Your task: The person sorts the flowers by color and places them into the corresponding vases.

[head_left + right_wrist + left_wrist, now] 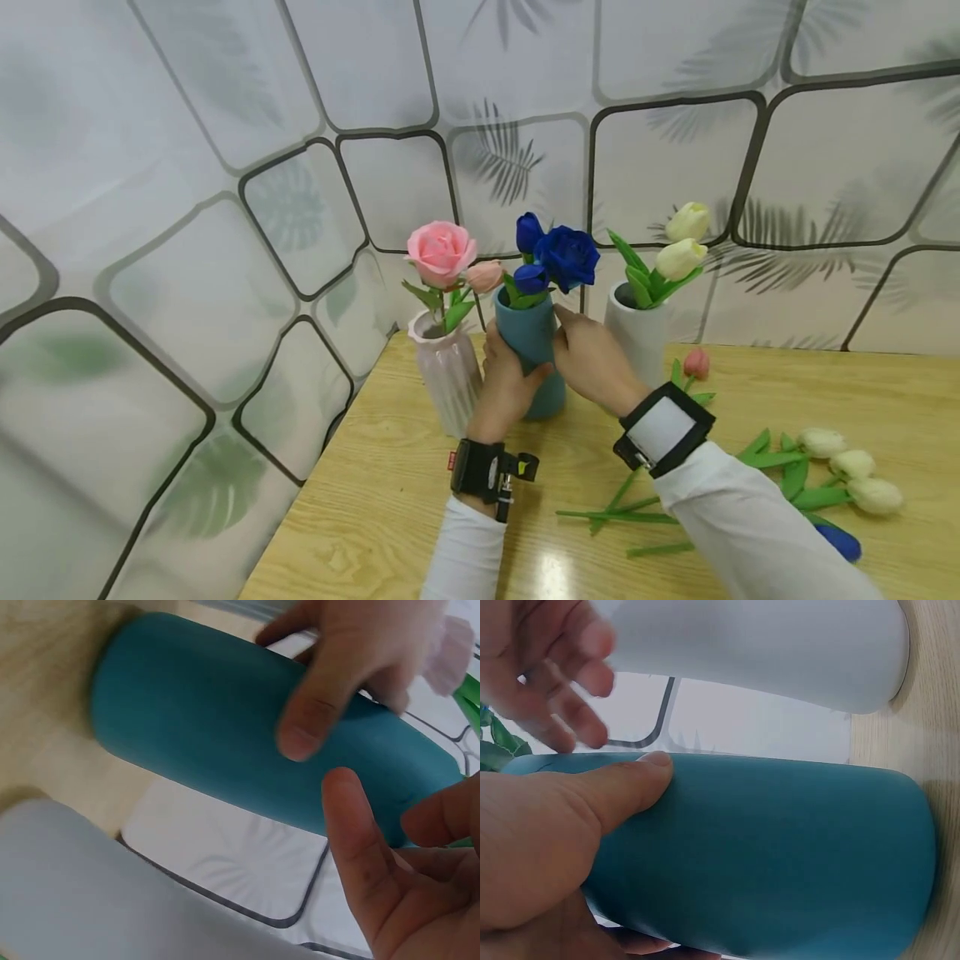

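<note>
In the head view a teal vase (546,390) stands upright on the table, holding a blue rose (567,257) and smaller blue blooms. My left hand (504,385) grips it from the left, thumb across the front and fingers around the far side, as the left wrist view shows. At the vase's upper right is my right hand (592,357), its fingers loosely bent beside the rim. In the right wrist view its thumb and fingers (351,806) lie right at the vase's edge, not wrapped around it.
Left of the teal vase is a pale pink vase (442,375) with a pink rose (441,252). On the right, a white vase (637,337) holds white tulips (681,259). Loose white tulips (851,463), a blue bud (838,542) and a pink tulip (697,363) lie on the wooden table (360,517).
</note>
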Action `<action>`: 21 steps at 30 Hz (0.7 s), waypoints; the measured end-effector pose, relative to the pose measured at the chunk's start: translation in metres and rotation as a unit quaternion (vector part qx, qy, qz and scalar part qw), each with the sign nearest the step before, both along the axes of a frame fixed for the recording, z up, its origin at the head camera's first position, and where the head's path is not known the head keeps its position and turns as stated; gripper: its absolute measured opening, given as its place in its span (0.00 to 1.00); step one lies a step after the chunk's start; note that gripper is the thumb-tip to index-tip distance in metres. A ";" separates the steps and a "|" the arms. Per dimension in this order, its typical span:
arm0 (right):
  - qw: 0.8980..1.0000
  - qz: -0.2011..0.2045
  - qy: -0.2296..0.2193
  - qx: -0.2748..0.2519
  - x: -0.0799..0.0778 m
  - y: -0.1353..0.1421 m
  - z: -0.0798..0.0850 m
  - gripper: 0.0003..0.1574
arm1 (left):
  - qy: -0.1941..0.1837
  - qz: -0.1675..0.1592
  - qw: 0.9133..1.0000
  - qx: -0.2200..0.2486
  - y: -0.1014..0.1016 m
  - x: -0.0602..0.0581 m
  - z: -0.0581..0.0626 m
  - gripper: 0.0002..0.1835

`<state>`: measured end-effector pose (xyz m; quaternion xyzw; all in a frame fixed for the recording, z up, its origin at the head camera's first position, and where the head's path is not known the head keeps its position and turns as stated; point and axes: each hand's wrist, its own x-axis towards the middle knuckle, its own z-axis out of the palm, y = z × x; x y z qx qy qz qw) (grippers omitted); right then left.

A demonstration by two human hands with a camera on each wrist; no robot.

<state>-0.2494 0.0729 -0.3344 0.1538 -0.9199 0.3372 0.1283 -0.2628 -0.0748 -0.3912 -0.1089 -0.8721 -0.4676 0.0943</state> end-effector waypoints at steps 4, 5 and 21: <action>1.000 0.009 0.014 -0.007 0.007 0.005 -0.016 0.27 | -0.001 0.004 1.000 -0.003 0.001 0.000 0.000 0.53; 1.000 0.013 0.012 -0.010 0.009 0.006 -0.019 0.27 | -0.002 0.004 1.000 -0.003 0.001 0.000 0.000 0.53; 0.999 0.005 -0.044 -0.024 0.070 0.046 -0.060 0.11 | -0.019 0.016 1.000 -0.012 0.000 0.003 0.004 0.55</action>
